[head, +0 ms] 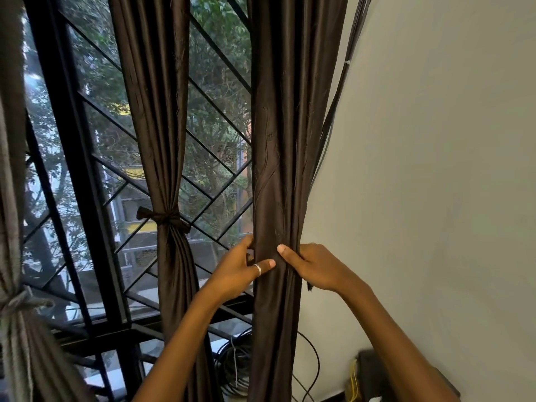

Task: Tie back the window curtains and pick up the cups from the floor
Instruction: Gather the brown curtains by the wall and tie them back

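two bare forearms rise from the bottom edge and meet on the right curtain [278, 158], the dark brown panel hanging nearest the wall [435, 169]. the left hand [240, 271] wraps it from the window side, fingers curled behind the bunched fabric and the thumb laid across the front; a silver ring [257, 269] sits on that thumb. the right hand [313, 266] grips from the wall side, thumb pressed on the front folds just beside the left thumb, the other fingers closed around the back, so both hands are clamped on the gathered cloth at the same height. below the hands the panel falls straight down, with no tie on it. low behind it lie coiled black cables [235, 364], and a dark box [377, 375] with yellow wires stands in the corner by the wall. a bundle of thin cables [339, 97] runs up the wall just right of the curtain. further back, the middle curtain [162, 126] is already cinched by a knotted tie [165, 219] of the same fabric. at the far left a grey curtain [14, 329] is likewise knotted at its waist. beyond them stands the black window grille [84, 175] with diagonal bars, and trees outside. no cups or floor show in this view.
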